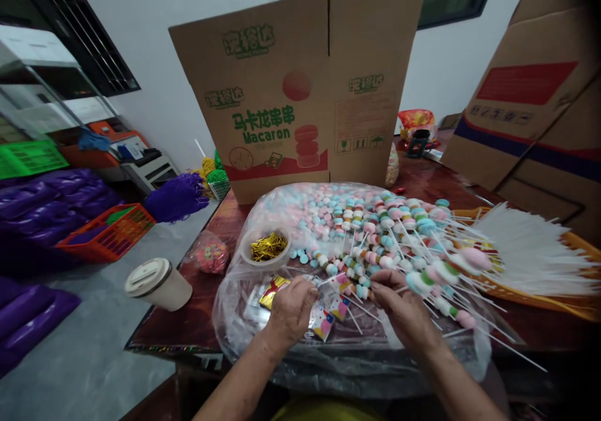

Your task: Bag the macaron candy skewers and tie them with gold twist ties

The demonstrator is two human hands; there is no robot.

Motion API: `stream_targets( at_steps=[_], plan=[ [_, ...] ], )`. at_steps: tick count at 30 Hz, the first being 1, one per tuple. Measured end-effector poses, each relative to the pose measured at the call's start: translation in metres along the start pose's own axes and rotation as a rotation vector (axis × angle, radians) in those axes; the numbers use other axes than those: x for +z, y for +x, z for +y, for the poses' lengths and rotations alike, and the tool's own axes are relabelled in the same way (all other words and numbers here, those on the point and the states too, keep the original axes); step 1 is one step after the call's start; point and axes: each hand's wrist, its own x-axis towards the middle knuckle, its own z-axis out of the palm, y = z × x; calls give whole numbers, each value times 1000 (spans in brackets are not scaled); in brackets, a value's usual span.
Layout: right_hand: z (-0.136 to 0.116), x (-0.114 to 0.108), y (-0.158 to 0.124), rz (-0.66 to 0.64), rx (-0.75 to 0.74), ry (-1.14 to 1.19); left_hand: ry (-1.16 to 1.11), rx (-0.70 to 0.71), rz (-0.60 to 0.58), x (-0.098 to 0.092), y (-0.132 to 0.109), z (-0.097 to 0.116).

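Observation:
My left hand point(293, 308) is closed, with its thumb and fingertips pinched at the edge of a clear plastic bag point(323, 324) printed with coloured dots. A yellow-and-red packet point(273, 291) lies just behind that hand. My right hand point(406, 308) is curled around a thin white stick. That stick appears to belong to a candy skewer point(441, 272) of pink, white, green and blue pieces, tilted up to the right. Many more candy skewers point(375, 255) are heaped beyond my right hand, their sticks pointing in several directions.
Behind the loose candies point(323, 211) stands a large cardboard box point(282, 95). A bowl point(243, 249) of gold twist ties is left of the heap, near a lidded cup point(162, 286). White sticks fill an orange basket point(577, 245) on the right. Clear plastic sheeting point(357, 361) covers the table front.

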Motion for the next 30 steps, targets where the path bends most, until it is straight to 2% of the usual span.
stream_targets(
  at_steps=[2,5,8,11,13,16,18,21,23,27,30],
  plan=[
    [-8,4,1,-78,63,1,-78,3,-17,0,1,0],
    [-12,24,1,-156,118,-13,-161,-12,-49,4,4,2],
    [-10,42,3,-98,100,-40,-247,-36,-49,8,4,2],
    [-10,33,7,-35,79,-86,-324,-78,4,5,1,-3],
    [-14,10,7,18,-20,-192,-390,-129,33,-3,-2,-9],
    [-24,-33,0,84,-415,-546,-462,-115,52,-16,-5,-17],
    [-34,-55,-6,38,-655,-731,-470,-47,42,-24,-4,-20],
    [-50,-68,-12,-63,-912,-911,-452,37,8,-31,-1,-19],
    [-59,-69,-14,-127,-1010,-990,-431,56,1,-33,2,-18],
    [-71,-75,-15,-243,-1076,-1082,-379,20,-22,-34,2,-19],
    [-75,-83,-18,-161,-1118,-1137,-365,-38,-77,-33,-1,-22]
  ],
)
